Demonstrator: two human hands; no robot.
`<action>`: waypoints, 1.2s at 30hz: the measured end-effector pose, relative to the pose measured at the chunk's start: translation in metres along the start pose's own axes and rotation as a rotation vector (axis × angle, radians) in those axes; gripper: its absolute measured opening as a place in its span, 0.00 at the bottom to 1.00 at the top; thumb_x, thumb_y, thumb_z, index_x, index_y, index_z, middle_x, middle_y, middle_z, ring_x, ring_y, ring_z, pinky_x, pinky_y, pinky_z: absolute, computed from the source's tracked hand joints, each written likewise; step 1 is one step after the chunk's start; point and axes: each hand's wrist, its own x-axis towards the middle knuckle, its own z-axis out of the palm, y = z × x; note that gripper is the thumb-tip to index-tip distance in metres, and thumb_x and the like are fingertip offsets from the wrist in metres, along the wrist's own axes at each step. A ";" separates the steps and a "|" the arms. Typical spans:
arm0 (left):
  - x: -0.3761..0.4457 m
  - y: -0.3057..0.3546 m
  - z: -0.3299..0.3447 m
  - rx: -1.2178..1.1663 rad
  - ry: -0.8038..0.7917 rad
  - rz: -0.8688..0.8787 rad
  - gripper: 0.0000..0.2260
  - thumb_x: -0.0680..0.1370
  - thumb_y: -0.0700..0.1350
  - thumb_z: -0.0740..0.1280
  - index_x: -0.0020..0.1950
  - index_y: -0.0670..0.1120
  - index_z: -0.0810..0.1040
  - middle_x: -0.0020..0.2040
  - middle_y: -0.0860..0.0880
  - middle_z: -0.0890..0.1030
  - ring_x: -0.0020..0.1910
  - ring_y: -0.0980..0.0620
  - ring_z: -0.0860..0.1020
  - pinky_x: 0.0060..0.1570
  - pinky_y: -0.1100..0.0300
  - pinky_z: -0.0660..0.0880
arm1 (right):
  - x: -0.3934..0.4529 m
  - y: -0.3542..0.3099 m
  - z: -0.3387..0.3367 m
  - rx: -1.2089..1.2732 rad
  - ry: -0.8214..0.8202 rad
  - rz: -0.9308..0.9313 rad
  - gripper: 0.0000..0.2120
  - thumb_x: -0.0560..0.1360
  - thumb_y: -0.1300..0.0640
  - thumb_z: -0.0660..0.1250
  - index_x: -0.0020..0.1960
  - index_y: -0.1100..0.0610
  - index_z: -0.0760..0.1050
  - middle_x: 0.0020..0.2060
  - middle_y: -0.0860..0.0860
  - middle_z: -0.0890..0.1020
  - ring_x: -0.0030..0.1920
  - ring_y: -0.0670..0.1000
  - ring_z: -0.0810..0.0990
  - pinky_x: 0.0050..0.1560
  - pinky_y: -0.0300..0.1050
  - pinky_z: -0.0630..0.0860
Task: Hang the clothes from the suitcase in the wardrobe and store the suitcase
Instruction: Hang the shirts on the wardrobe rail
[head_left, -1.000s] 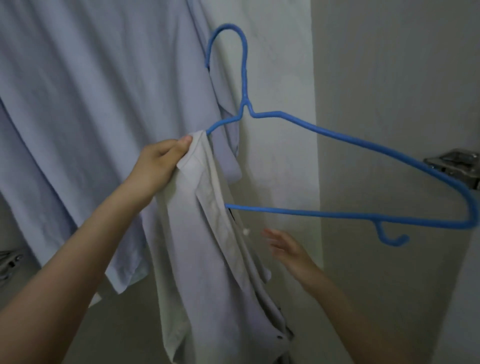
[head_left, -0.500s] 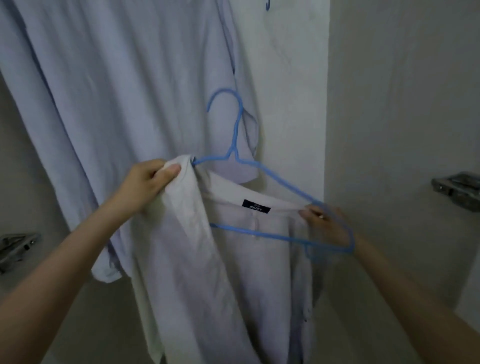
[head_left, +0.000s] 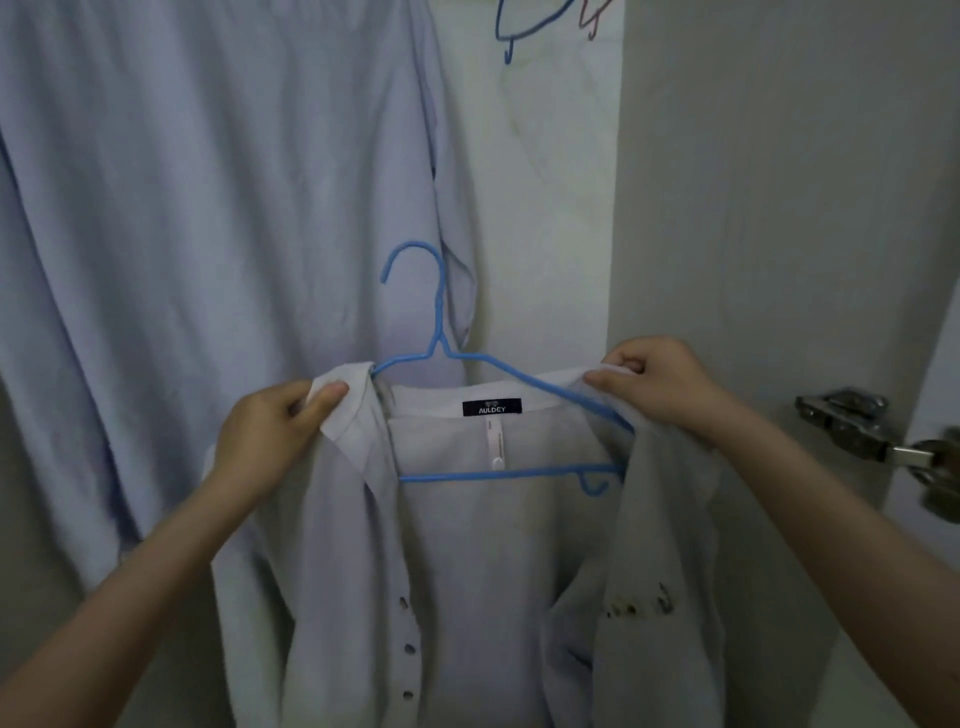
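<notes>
A white button-up shirt (head_left: 467, 571) with a black neck label hangs open-fronted on a blue wire hanger (head_left: 439, 332), whose hook points up, attached to nothing. My left hand (head_left: 270, 436) grips the shirt's left collar and shoulder over the hanger's left end. At the other shoulder, my right hand (head_left: 654, 384) pinches the fabric over the hanger's right arm. The hanger's lower bar and a small side hook show inside the shirt. The suitcase is out of view.
A pale blue garment (head_left: 208, 234) hangs behind at the left, filling the wardrobe's back. Blue and pink empty hangers (head_left: 519, 26) show at the top. The wardrobe's side panel (head_left: 753, 208) stands at the right, with a metal door hinge (head_left: 852, 421) on it.
The shirt's right shoulder has been pulled over the hanger. My right hand rose from the hanger's lower right corner to pinch the right shoulder fabric. The view has tilted up.
</notes>
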 end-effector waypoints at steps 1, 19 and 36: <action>-0.002 0.002 0.002 0.053 0.000 0.005 0.22 0.76 0.59 0.63 0.35 0.41 0.77 0.31 0.43 0.77 0.35 0.45 0.75 0.35 0.55 0.68 | 0.000 -0.004 0.001 0.013 0.020 0.018 0.07 0.70 0.58 0.73 0.35 0.60 0.80 0.24 0.43 0.74 0.26 0.37 0.72 0.30 0.27 0.65; 0.006 0.023 0.002 -0.168 0.005 0.039 0.18 0.76 0.51 0.66 0.32 0.41 0.72 0.28 0.49 0.68 0.28 0.57 0.66 0.32 0.65 0.64 | -0.014 -0.013 0.010 -0.042 -0.172 -0.250 0.14 0.69 0.39 0.62 0.42 0.50 0.74 0.35 0.42 0.74 0.37 0.40 0.72 0.41 0.35 0.68; 0.015 0.034 -0.001 -0.014 0.207 0.235 0.06 0.75 0.45 0.68 0.46 0.45 0.84 0.40 0.43 0.84 0.40 0.47 0.81 0.39 0.63 0.68 | -0.020 -0.003 0.011 0.133 -0.123 -0.023 0.20 0.76 0.57 0.65 0.29 0.55 0.62 0.23 0.44 0.61 0.25 0.42 0.61 0.27 0.35 0.56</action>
